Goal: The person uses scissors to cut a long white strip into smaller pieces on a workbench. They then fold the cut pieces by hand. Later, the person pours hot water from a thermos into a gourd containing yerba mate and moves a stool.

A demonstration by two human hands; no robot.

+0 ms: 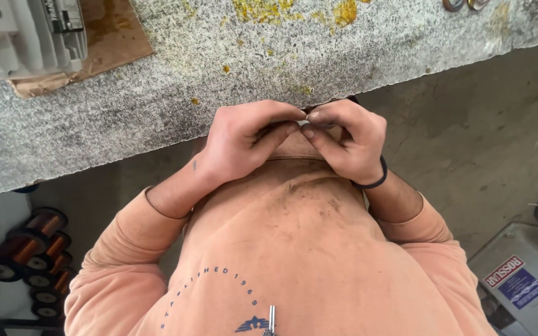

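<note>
My left hand (pixel 244 140) and my right hand (pixel 347 140) meet fingertip to fingertip just below the edge of a speckled grey stone bench (pixel 175 93). The fingers of both hands pinch together at one small spot; whatever sits between them is too small and too hidden to tell. A black band circles my right wrist. Below the hands, my stained peach sweatshirt (pixel 294 249) fills the lower middle of the view.
A grey ribbed machine housing (pixel 26 31) rests on brown cardboard (pixel 113 37) at the bench's far left. Yellow stains mark the bench top. Several spools of copper wire (pixel 26 246) lie low at the left. A grey box with a label (pixel 518 280) is on the concrete floor at right.
</note>
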